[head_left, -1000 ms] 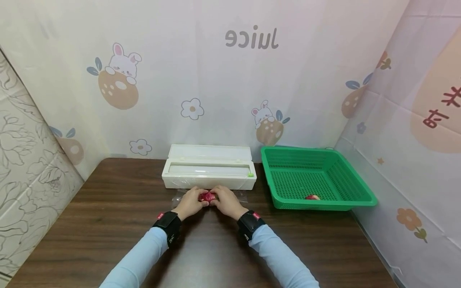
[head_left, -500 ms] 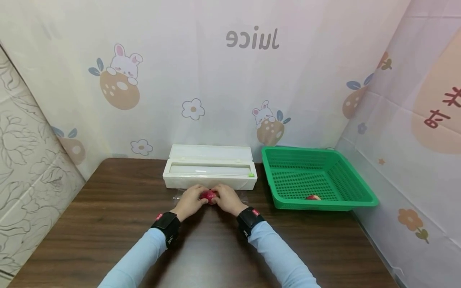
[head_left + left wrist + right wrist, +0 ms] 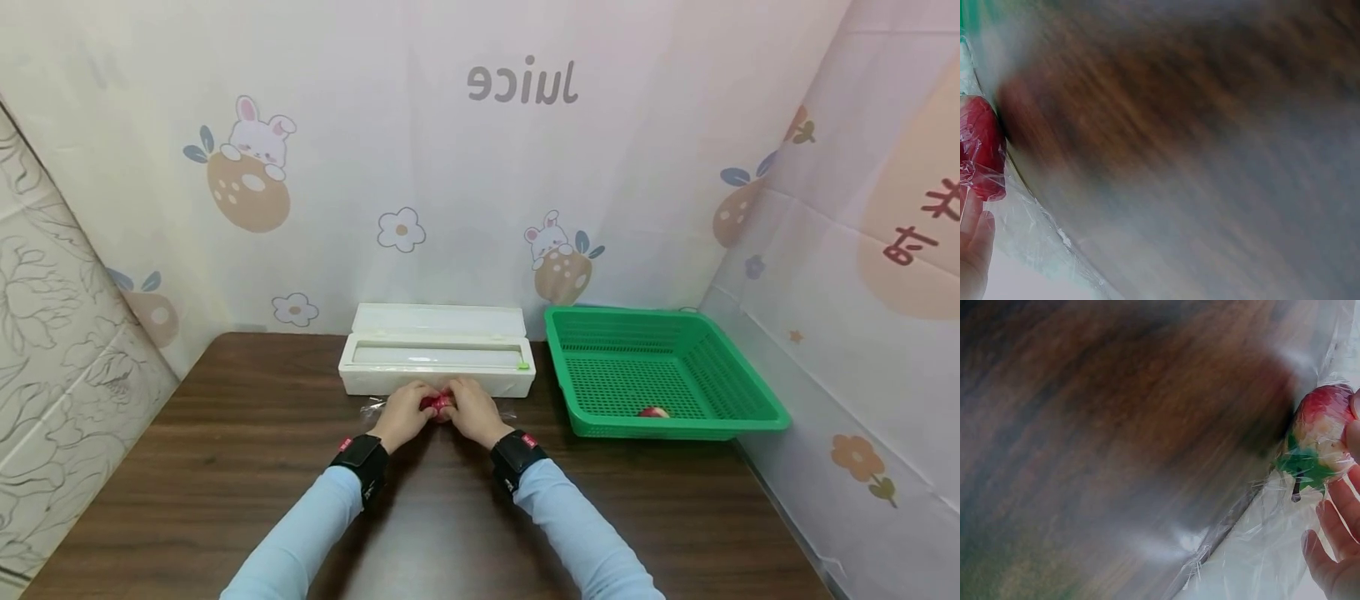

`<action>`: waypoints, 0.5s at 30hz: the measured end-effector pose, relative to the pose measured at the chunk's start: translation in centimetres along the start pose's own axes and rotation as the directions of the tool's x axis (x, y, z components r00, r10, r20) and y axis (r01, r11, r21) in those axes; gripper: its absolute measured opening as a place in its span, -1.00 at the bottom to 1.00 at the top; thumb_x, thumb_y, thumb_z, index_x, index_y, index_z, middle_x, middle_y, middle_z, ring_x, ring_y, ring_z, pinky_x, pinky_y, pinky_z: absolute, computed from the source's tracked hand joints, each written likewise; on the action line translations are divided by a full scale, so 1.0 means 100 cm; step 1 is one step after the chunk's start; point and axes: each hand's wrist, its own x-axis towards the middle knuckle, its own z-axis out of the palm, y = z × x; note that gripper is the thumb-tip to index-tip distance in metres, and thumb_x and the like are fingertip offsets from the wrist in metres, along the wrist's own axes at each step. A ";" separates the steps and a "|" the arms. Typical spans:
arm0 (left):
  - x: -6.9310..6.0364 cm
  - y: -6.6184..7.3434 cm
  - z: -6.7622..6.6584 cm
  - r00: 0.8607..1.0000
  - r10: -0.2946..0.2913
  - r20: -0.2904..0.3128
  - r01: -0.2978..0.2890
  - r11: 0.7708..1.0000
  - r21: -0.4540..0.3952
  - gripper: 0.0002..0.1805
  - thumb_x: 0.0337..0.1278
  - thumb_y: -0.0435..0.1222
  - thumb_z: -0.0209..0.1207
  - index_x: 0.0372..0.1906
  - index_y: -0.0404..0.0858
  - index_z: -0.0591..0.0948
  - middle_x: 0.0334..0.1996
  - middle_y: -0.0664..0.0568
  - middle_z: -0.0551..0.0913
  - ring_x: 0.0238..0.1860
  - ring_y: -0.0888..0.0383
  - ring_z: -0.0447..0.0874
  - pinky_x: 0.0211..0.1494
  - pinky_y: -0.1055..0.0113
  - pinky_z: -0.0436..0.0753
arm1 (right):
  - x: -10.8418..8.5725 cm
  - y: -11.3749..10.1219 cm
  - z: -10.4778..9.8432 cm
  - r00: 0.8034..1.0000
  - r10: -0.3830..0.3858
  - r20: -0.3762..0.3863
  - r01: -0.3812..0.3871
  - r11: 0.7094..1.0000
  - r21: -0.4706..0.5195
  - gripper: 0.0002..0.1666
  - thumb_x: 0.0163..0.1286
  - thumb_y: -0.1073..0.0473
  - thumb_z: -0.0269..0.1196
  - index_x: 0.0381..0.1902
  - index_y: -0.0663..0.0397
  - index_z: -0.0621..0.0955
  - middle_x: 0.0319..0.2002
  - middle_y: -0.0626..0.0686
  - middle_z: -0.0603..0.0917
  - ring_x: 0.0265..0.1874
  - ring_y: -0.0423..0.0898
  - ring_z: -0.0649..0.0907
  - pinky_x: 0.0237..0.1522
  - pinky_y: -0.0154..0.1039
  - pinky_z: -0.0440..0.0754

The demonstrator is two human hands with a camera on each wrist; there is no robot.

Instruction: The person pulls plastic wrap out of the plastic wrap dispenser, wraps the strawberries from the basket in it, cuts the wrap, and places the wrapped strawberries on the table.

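Observation:
A red strawberry (image 3: 440, 406) with green leaves and a dark stem is wrapped in clear cling film (image 3: 1254, 544). My left hand (image 3: 402, 416) grips it from the left, fingers curled against its side. From the right, my right hand (image 3: 476, 413) holds its other end, with thumb and fingers round it. In the right wrist view the strawberry (image 3: 1322, 425) shows its pale, leafy end under creased film; in the left wrist view its red tip (image 3: 984, 147) is covered too. Behind the hands stands a white cling film dispenser (image 3: 437, 382), its lid raised.
To the right stands a green plastic basket (image 3: 675, 427) with a red and whitish piece (image 3: 653, 412) inside, partly hidden by the near rim. The dark wooden table (image 3: 225, 467) meets a printed cloth backdrop (image 3: 450, 167) behind the dispenser.
Both hands keep hold of the strawberry and turn it in the film. It moves slightly to the right, and the left wrist shifts a little rightward. The basket and dispenser stay in place.

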 end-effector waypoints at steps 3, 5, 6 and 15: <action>0.000 0.000 0.000 1.000 0.002 -0.008 -0.002 1.000 -0.001 -0.76 -0.08 -0.39 0.29 -0.20 -0.28 0.66 -0.20 -0.04 0.62 -0.12 0.01 0.59 -0.04 0.16 0.52 | -0.001 0.000 -0.001 1.000 -0.003 -0.010 0.003 1.000 0.000 -0.75 0.14 0.13 0.32 -0.22 0.04 0.57 -0.24 0.00 0.58 -0.16 -0.09 0.52 -0.25 -0.23 0.51; 0.000 0.000 -0.001 1.000 0.004 -0.011 -0.004 1.000 -0.002 -0.76 -0.09 -0.39 0.29 -0.20 -0.28 0.66 -0.21 -0.04 0.62 -0.13 0.02 0.59 -0.05 0.16 0.53 | -0.001 0.000 -0.002 1.000 -0.010 -0.013 0.010 1.000 0.010 -0.76 0.13 0.14 0.33 -0.24 0.05 0.57 -0.26 0.00 0.58 -0.17 -0.08 0.52 -0.25 -0.23 0.51; 0.000 0.000 0.000 1.000 0.006 -0.012 -0.006 1.000 -0.001 -0.76 -0.09 -0.39 0.29 -0.20 -0.28 0.66 -0.21 -0.04 0.62 -0.13 0.02 0.59 -0.06 0.16 0.53 | -0.001 0.001 -0.002 1.000 -0.012 -0.014 0.013 1.000 0.015 -0.76 0.13 0.14 0.32 -0.24 0.05 0.57 -0.26 -0.01 0.58 -0.17 -0.08 0.52 -0.24 -0.23 0.51; -0.003 -0.002 0.003 1.000 0.017 -0.017 -0.017 1.000 -0.019 -0.80 0.04 -0.34 0.23 -0.19 -0.28 0.66 -0.21 -0.02 0.60 -0.13 0.04 0.58 -0.07 0.16 0.54 | -0.002 0.001 -0.004 0.999 -0.035 0.030 0.036 0.999 -0.017 -0.76 0.15 0.14 0.30 -0.22 0.10 0.62 -0.21 0.00 0.58 -0.12 -0.07 0.53 -0.13 -0.20 0.52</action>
